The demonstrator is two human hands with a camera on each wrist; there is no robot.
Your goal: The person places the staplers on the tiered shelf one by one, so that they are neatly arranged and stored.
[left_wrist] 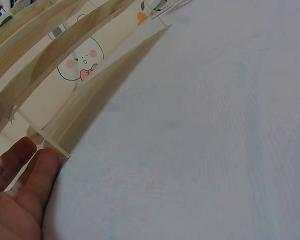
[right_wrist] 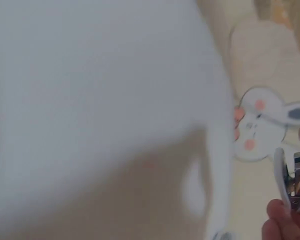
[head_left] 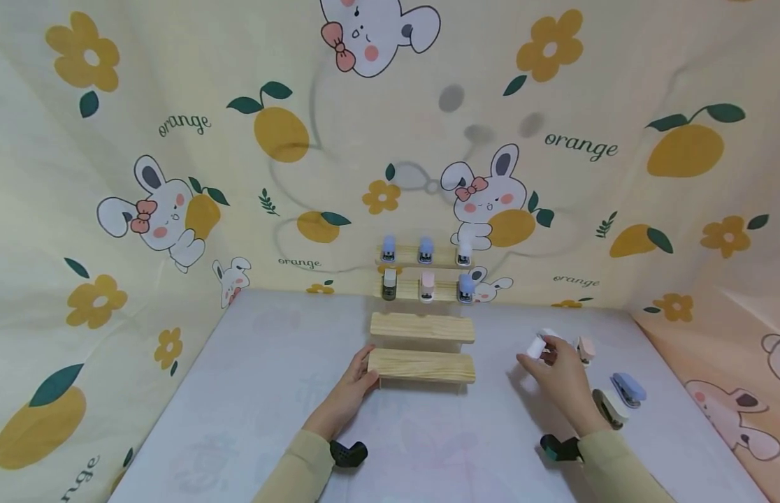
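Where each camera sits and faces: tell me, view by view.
Head: worn on the head, facing forward and down over a pale wooden stepped rack; left hand, right hand and beige sleeves show.
Left wrist: worn there, viewing the rack's end; left hand partly shows.
Right wrist: worn there, facing the white tabletop and a white-and-metal stapler; right hand partly shows.
Head and left wrist share the rack.

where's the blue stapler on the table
In the head view, the blue stapler lies on the right of the table, beside a dark-based white stapler, right of the right hand.
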